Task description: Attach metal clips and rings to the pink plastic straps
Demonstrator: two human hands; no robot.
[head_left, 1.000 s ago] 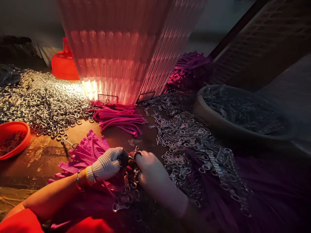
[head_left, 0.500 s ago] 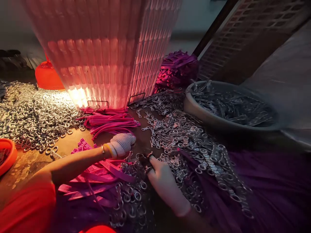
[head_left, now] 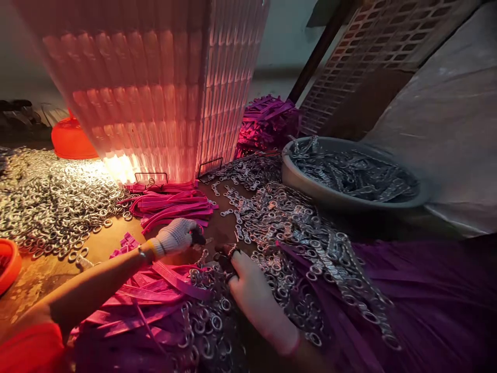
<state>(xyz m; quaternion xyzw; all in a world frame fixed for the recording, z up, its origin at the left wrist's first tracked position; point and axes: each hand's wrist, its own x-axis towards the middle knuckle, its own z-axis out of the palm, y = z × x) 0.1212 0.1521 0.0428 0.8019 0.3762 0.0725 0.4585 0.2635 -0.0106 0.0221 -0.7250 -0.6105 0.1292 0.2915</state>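
Observation:
My left hand [head_left: 176,238], in a white knit glove with dark fingertips, is closed just in front of a bundle of pink straps [head_left: 171,206]. What it pinches is too small and dark to make out. To its right, my right hand [head_left: 250,292] wears a pale glove, its dark fingertips closed around a small metal clasp [head_left: 234,250] that is partly hidden. A gap separates the two hands. Loose pink straps [head_left: 155,282] lie under my left forearm. Metal clasps with rings [head_left: 205,321] are heaped between them and my right hand.
A large pile of metal rings [head_left: 58,197] lies at left, beside an orange lamp shade [head_left: 73,137] and an orange bowl [head_left: 13,264]. Ribbed clear panels [head_left: 155,103] stand behind. More clasps [head_left: 287,212] spread rightward. A grey basin [head_left: 349,199] holds metal pieces.
My left hand has drawn slightly left and turned, so its dark fingertips now show. The right hand stays near the same spot among the clasps. The whole view has shifted a little.

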